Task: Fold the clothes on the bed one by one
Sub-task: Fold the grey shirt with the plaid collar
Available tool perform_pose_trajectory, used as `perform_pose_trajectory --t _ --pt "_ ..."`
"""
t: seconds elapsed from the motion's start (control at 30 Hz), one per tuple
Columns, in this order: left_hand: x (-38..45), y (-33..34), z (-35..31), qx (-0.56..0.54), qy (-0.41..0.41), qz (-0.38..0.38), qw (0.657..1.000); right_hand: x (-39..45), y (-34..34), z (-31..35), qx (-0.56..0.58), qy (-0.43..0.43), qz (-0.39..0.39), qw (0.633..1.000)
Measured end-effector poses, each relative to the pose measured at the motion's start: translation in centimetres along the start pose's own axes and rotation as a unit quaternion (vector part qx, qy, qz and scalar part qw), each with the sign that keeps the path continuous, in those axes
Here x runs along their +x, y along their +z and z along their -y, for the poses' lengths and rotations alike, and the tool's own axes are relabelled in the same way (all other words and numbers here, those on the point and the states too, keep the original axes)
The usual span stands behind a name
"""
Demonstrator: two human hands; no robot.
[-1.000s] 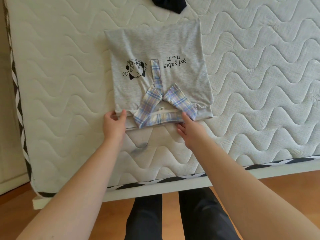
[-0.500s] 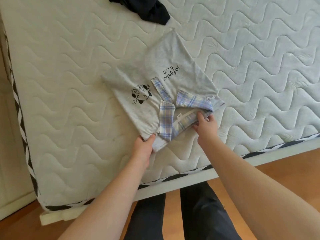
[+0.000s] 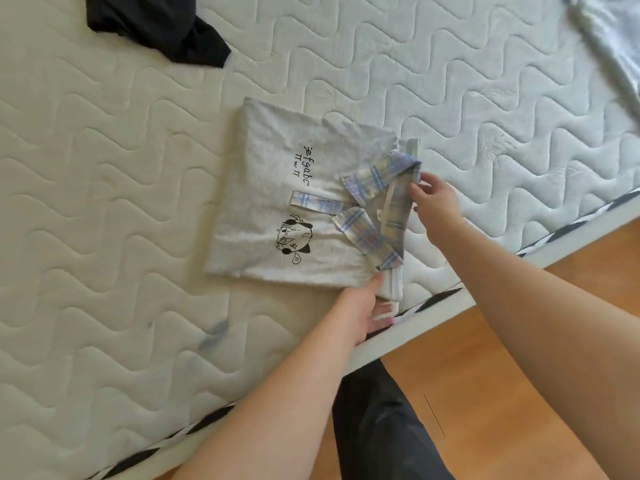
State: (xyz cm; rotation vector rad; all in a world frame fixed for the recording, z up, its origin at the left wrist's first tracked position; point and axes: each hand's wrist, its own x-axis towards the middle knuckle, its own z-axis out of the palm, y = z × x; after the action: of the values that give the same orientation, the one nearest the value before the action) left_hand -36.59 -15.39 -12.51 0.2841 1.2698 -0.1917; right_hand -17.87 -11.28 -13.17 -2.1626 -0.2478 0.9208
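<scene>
We see a folded grey shirt (image 3: 277,188) lying flat on the bed (image 3: 104,237), approx. mid-frame, near the mattress edge closest to us. It's a compact rectangle w/ the front up: black lettering reading "efgabc" above a small cartoon print, both turned sideways from our view. The plaid collar (image 3: 377,209), in blue, lilac and cream checks, sits at the right end of the fold, w/ a plaid placket strip running left from it toward the lettering.

Our left hand (image 3: 363,313) is at the shirt's near right corner, thumb on top of the grey fabric and fingers under the white hem bit that sticks out there, i.e. pinching that corner. The hand sits right at the mattress edge, over the black-and-white piping. Our right hand (image 3: 433,199) is at the far side of the collar, fingers curled and pinching the collar's upper edge, w/ the plaid fabric slightly lifted and bunched at that spot. Both forearms come in from the bottom and right of the frame.

Elsewhere on the bed: a dark garment (image 3: 156,26) crumpled at top left, well apart from the shirt, and a pale grey cloth (image 3: 613,46) at the top right corner, partly cut off by the frame. The mattress is cream, quilted in wavy lines, w/ a faint bluish smudge near the lower edge. Below it we see wood floor (image 3: 502,358) and our dark trouser leg (image 3: 381,427).
</scene>
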Motion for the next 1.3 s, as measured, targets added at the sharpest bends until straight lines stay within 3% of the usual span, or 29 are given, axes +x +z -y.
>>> perform_pose_trajectory --t 0.07,0.17,0.33,0.47,0.6,0.77,0.87,0.97,1.03,1.1,1.2,1.3 --pt "-1.1 -1.1 -0.8 0.146 -0.009 0.012 0.989 -0.1 -0.4 -0.6 -0.030 0.024 0.001 0.999" --pt "-2.7 -3.2 -2.6 0.357 0.040 0.023 0.933 -2.4 -0.7 -2.3 -0.056 0.063 -0.033 0.996" --pt "-2.8 -3.5 -8.6 0.436 0.220 0.016 0.872 -9.4 -0.3 -5.9 0.009 0.139 -0.025 0.990" --pt "-0.3 -1.9 -13.7 0.528 0.350 -0.028 0.773 -15.0 2.8 -7.8 0.141 0.247 -0.008 0.959" --pt "1.9 0.1 -17.0 0.600 0.396 -0.039 0.694 -18.1 7.0 -8.2 0.219 0.377 -0.003 0.900" --pt "4.2 1.4 -21.1 0.718 0.444 -0.056 0.533 -17.9 8.4 -7.5 0.362 0.373 -0.015 0.854" --pt "5.6 1.8 -24.6 0.732 0.434 -0.086 0.518 -16.9 8.8 -6.9 0.439 0.386 -0.033 0.811" --pt "6.6 2.1 -27.0 0.750 0.421 -0.128 0.494 -16.4 9.6 -6.3 0.530 0.421 -0.049 0.734" --pt "7.0 2.6 -28.1 0.749 0.404 -0.157 0.501 -16.3 10.2 -5.9 0.565 0.442 -0.020 0.696" --pt "7.3 3.2 -29.1 0.760 0.367 -0.179 0.506 -16.3 10.7 -5.6 0.564 0.454 0.013 0.689" --pt "7.2 4.0 -30.2 0.783 0.301 -0.177 0.515 -16.0 11.2 -5.4 0.552 0.466 0.003 0.691" --pt "6.5 4.3 -31.0 0.835 0.238 -0.128 0.479 -15.5 11.4 -5.1 0.571 0.466 -0.027 0.675"
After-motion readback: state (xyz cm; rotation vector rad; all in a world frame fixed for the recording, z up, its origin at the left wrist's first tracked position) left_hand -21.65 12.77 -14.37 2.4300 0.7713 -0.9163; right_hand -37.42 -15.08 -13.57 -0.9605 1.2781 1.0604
